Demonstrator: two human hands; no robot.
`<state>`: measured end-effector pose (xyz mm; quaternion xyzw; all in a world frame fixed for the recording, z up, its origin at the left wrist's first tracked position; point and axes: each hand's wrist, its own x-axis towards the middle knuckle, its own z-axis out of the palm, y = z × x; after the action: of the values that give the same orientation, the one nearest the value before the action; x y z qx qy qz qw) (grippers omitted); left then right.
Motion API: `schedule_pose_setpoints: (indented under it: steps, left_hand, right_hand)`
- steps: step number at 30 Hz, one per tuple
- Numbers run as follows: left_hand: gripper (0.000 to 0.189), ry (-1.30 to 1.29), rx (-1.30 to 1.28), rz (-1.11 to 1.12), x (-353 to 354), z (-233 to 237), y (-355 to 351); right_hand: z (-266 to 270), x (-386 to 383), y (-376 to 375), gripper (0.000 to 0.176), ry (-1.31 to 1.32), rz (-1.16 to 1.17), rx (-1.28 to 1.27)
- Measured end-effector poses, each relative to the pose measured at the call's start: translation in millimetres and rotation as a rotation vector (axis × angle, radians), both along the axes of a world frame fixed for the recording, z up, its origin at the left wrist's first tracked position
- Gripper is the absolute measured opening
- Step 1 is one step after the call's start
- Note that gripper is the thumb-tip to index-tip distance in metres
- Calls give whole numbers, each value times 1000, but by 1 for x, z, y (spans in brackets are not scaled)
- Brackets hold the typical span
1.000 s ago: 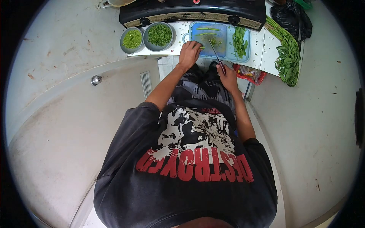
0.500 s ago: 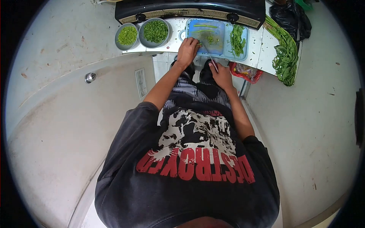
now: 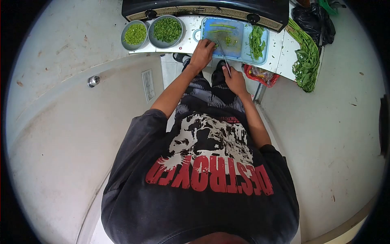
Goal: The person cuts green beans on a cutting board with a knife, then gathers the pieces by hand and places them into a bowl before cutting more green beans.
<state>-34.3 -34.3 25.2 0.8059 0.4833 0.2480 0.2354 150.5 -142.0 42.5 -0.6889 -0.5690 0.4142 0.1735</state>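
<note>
A blue cutting board (image 3: 243, 29) lies on the white counter. My left hand (image 3: 202, 55) is closed at its left front edge, fingers curled on a green stem (image 3: 215, 45) that they mostly hide. In my right hand (image 3: 235, 81) is a kitchen knife (image 3: 223, 54), its blade slanting up and left over the board, close to my left fingertips. Small chopped green pieces (image 3: 228, 40) lie beside the blade. Behind them rest two long stems (image 3: 222, 26), and a pile of green leaves (image 3: 256, 44) covers part of the board's right side.
Left of the board stand a bowl of pale green chopped pieces (image 3: 135, 34) and a bowl of darker chopped greens (image 3: 167, 30). A black stove (image 3: 223, 9) runs along the back. At right are a leafy bundle (image 3: 305, 65) and a black plastic bag (image 3: 313, 24); below sits a red basket (image 3: 266, 79).
The view has shifted slightly, so the counter things appear a little higher. My right hand and the knife have moved only slightly; my left hand stays closed at the stem.
</note>
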Motion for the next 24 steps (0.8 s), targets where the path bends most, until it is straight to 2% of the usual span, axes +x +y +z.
schedule_pose_setpoints:
  steps: [4, 15, 24]
  left_hand:
    - [18, 10, -4, -3, -2, -3, 2]
    - [15, 1, 52, -71, -2, 0, 9]
    - [14, 10, 40, -16, 1, 2, 6]
  right_hand:
    - [-8, -3, 0, 52, 80, -18, 4]
    - [2, -7, -5, 48, -105, 9, 45]
    - [-2, -17, -3, 44, -190, 51, 85]
